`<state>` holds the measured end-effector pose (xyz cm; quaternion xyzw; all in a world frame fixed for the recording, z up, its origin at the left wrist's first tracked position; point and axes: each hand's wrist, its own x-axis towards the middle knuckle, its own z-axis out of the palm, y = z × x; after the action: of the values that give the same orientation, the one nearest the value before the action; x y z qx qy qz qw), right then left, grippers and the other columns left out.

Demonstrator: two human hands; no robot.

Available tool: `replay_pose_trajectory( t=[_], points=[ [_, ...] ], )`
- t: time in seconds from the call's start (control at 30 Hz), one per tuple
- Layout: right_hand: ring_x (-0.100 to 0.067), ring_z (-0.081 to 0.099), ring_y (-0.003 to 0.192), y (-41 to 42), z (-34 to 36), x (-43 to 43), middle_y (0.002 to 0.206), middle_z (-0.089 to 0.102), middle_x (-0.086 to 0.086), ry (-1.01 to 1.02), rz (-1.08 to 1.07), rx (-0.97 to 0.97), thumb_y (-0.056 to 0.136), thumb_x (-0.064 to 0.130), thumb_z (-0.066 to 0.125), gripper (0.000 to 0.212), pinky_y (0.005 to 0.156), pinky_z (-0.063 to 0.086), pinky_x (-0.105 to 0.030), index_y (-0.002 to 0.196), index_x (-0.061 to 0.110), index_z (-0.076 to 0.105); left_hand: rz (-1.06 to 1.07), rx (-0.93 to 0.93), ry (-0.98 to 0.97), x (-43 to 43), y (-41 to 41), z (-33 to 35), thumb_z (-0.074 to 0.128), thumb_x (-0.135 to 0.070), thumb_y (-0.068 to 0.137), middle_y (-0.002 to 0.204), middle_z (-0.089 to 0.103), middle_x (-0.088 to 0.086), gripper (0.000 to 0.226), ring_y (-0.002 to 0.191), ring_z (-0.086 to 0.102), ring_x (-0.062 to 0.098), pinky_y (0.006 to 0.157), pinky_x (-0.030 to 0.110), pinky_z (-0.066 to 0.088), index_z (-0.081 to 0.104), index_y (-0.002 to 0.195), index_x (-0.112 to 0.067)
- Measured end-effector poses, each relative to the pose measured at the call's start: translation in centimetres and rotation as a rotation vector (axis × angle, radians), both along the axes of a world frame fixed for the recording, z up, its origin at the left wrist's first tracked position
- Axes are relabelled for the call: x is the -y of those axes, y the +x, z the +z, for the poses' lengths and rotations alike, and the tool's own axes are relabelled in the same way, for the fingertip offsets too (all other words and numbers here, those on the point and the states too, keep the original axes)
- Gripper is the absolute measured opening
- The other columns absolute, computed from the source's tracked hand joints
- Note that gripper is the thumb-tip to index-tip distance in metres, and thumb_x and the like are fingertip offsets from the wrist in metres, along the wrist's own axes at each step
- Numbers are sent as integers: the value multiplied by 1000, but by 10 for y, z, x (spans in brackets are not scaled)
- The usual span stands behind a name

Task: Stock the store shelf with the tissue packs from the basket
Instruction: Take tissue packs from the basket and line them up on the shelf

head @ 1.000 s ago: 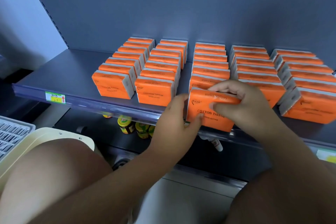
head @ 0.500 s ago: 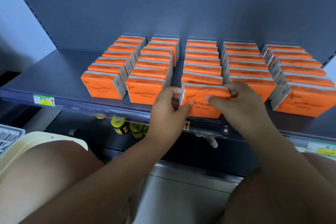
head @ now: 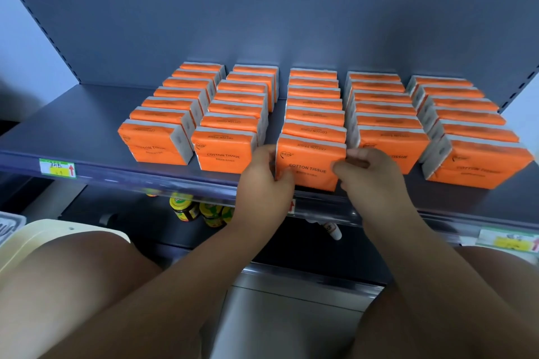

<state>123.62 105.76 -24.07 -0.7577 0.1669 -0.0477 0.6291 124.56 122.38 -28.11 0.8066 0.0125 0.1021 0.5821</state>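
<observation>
Five rows of orange packs [head: 382, 114] stand on the grey shelf [head: 67, 131]. They go from the near edge back to the far wall. At the near end of the middle row is the front tissue pack [head: 309, 163]. It stands up, with "COTTON TISSUE" on its face, and it touches the pack behind it.

Both hands hold it. The left hand [head: 262, 183] is curled round its left side, with the thumb on the front. The right hand [head: 372, 181] is curled round its right side, with bent fingers at the top corner and the thumb on the front.

A green and yellow price tag [head: 57, 167] sits on the shelf's near edge, far to the left. Under the shelf stand small jars [head: 185, 208] with yellow lids. At the near left, the pale rim of the basket [head: 38, 234] peeks out beside the person's leg.
</observation>
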Motion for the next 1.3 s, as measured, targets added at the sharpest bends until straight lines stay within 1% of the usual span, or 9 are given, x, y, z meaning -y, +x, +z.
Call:
replay_pose_trajectory(
  t=[0.1,0.2,0.27,0.37,0.53,0.8,1.07,1.17,1.3],
  points=[
    [-11,67,91,-1,1,-3,104,69,8,-6,-3,6,96,20,69,35,71,49,-27,130,23,63,-2,-5,26,1,-1,1,61,-14,99,95,72,-7,26,83,69,4,78,39,61,59,120,-28],
    [-10,68,92,-2,3,-8,104,70,9,0,21,7,95,20,68,31,74,53,-28,124,28,65,-43,-9,111,0,1,4,61,-15,97,91,71,-3,28,76,68,11,74,47,59,55,122,-26],
    [-7,65,88,-4,4,-10,101,69,10,7,56,16,94,20,67,25,76,54,-27,115,33,64,-77,-15,154,0,2,5,61,-15,96,92,70,-2,30,78,69,13,74,49,59,53,123,-25],
    [-2,61,90,-5,5,-13,101,67,14,37,112,37,94,18,66,20,73,45,-23,98,38,62,-91,-22,157,0,5,6,62,-14,95,94,70,-3,32,80,69,11,76,49,60,53,124,-25],
    [-4,64,101,-7,6,-21,108,70,14,47,137,55,92,17,67,34,82,47,-28,119,38,65,-106,-30,140,0,6,7,64,-16,95,101,70,-8,37,89,68,6,84,45,60,54,129,-26],
    [1,63,96,-5,5,-25,104,69,16,79,109,76,92,13,66,32,78,45,-23,109,41,66,-97,-22,137,0,9,6,64,-16,95,101,72,-8,37,90,70,7,84,47,60,54,129,-26],
    [-17,66,96,-3,4,-21,102,70,0,19,51,20,94,18,61,17,77,50,-30,106,27,68,-117,-32,131,-3,8,7,63,-15,95,109,71,-8,38,98,68,6,88,42,60,53,129,-27],
    [-13,65,97,-4,3,-21,103,70,5,26,53,5,95,20,60,21,76,47,-30,111,32,67,-142,-45,113,-4,7,9,63,-13,96,113,69,-9,37,102,65,2,92,35,57,52,127,-31],
    [-16,67,96,-7,3,-21,102,71,3,7,53,-9,95,22,60,24,73,48,-30,116,32,66,-160,-50,115,-6,6,11,63,-16,95,113,69,-12,41,100,66,0,93,34,58,54,132,-30]
  ],
)
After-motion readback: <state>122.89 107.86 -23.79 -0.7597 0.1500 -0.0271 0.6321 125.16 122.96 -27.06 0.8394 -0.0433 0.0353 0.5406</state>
